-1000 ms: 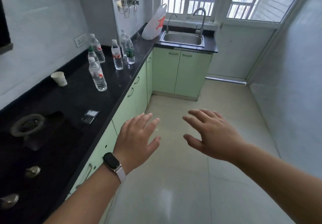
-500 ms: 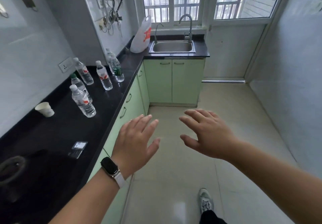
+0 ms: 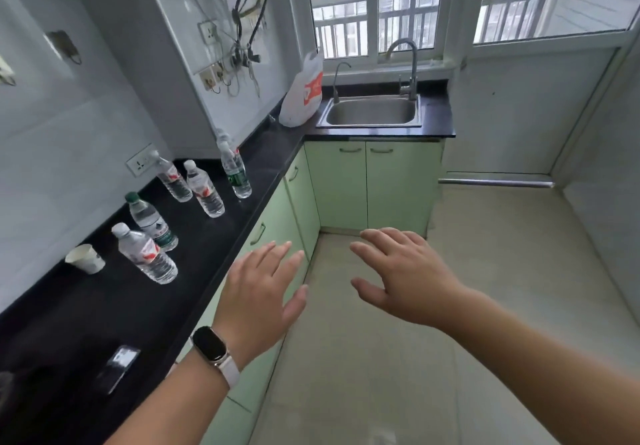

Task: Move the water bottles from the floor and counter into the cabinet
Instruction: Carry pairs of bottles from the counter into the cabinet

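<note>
We hold both hands out in the lower middle of the frame, above the floor [image 3: 467, 271]. Our left hand [image 3: 258, 297], with a watch [image 3: 211, 344] on the wrist, and our right hand [image 3: 403, 276] are spread flat with loose fingers and grasp nothing. The water bottles [image 3: 204, 190] stand upright on the black desk [image 3: 114, 306] at the left of the frame, near a paper cup [image 3: 85, 259]. Below the desk edge are the green cabinet doors [image 3: 370, 184], closed.
</note>
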